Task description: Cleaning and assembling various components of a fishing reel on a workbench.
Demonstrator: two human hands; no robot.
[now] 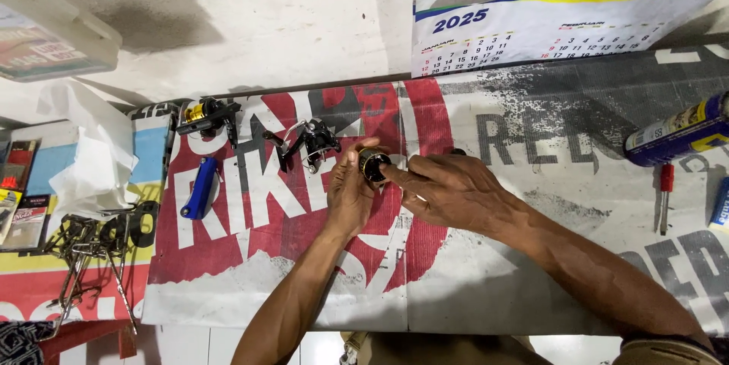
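- Black and brassy, a small round fishing-reel spool [373,164] sits between the two hands above the middle of the bench [531,274], which is covered by a worn red, white and grey printed banner.
- Head view: the left hand [351,194] is closed around the spool from below and from its left, thumb up by the rim, holding it with the open face turned toward the camera.
- The right hand [448,190] lies palm down just right of the spool, its forefinger stretched out so that the tip touches the spool's face; the other fingers are loosely curled and grip nothing that I can make out.
- Just left of the left hand, toward the back edge of the bench, lies a dark spinning-reel body [307,143] with its bail wire and handle arm showing.
- Further left along the same back edge lies a second reel [206,116] with a gold-coloured spool.
- A blue handle-shaped part [200,187] lies near the bench's left edge, below that second reel.
- Crumpled white paper [89,154] and a heap of metal tools [91,247] lie beyond the left edge.
- At the right edge lie a blue-and-yellow spray can [678,131] and a red-handled screwdriver [665,196].
- A wall calendar [547,27] hangs behind the bench's back edge.
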